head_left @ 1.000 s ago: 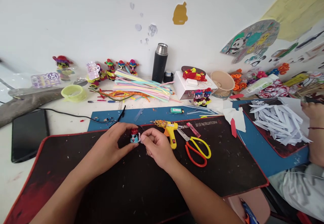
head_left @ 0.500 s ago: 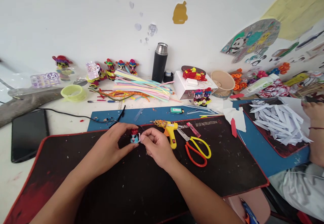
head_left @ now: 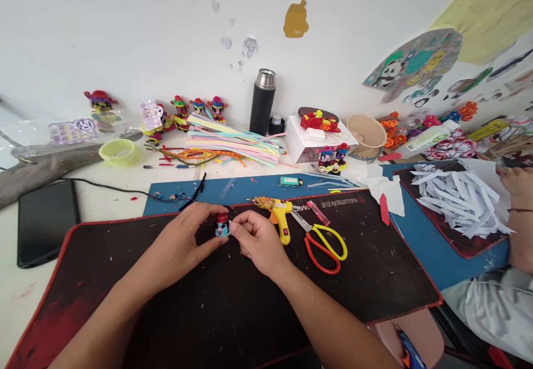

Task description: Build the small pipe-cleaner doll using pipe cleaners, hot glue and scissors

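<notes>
Just left of the plastic glue gun (head_left: 281,211), a nubbly red-topped figure (head_left: 222,227) is clamped by the arched left hand (head_left: 186,240) and pinched by the curled right hand (head_left: 260,244).

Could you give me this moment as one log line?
left hand: holding figure | right hand: pinched at its side | scissors: on mat, beside glue gun

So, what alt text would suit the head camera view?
A person's left hand holds a small red-topped figure, the right hand at its side, over a dark mat; a yellow glue gun and scissors lie nearby.
</notes>
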Motion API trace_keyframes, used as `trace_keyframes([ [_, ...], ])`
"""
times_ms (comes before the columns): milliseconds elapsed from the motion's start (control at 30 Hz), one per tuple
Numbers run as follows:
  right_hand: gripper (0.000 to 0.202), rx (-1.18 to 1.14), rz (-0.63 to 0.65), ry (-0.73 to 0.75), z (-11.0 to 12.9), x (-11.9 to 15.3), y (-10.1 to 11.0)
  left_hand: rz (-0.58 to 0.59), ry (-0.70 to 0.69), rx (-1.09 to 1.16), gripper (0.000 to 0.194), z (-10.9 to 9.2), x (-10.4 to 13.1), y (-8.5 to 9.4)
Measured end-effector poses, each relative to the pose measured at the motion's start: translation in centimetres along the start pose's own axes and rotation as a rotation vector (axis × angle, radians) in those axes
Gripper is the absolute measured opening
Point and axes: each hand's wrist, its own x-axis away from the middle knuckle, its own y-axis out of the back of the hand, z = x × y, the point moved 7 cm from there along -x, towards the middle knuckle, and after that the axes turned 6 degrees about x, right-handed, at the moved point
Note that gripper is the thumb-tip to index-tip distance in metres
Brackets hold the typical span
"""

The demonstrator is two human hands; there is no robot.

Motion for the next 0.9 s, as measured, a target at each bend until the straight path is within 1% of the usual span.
trace_keyframes([
  [300, 0.033, -0.043, 0.013, -0.003, 0.00, 0.04, -0.08, 0.021, 0.008, 0.014, 0.045, 0.25, 0.08, -0.13],
  [900, 0.031, -0.050, 0.018, -0.013, 0.29, 0.06, -0.11, 0.008, -0.028, -0.022, 0.042, 0.17, 0.14, -0.15],
])
